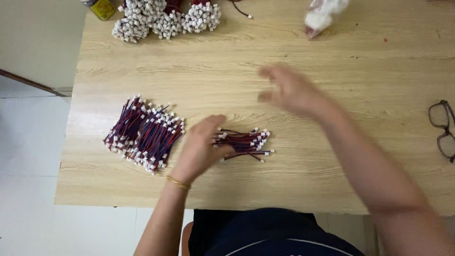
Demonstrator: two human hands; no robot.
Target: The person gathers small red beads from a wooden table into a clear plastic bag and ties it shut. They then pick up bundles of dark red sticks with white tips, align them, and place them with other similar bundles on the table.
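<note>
Fingers of the left hand (201, 144) are curled down onto a small bundle of red-and-blue wires with white plugs (244, 142), which is pressed against the tabletop (308, 185) near the middle of its front edge; a larger pile of the same wires (142, 133) is laid just beside that hand, toward the left edge. The right hand (289, 90) is held over the middle of the tabletop, blurred, its fingers apparently spread and nothing gripped; spectacles (441, 130) are seen at the right edge, white-plug bunches (166, 20) at the far left corner.
</note>
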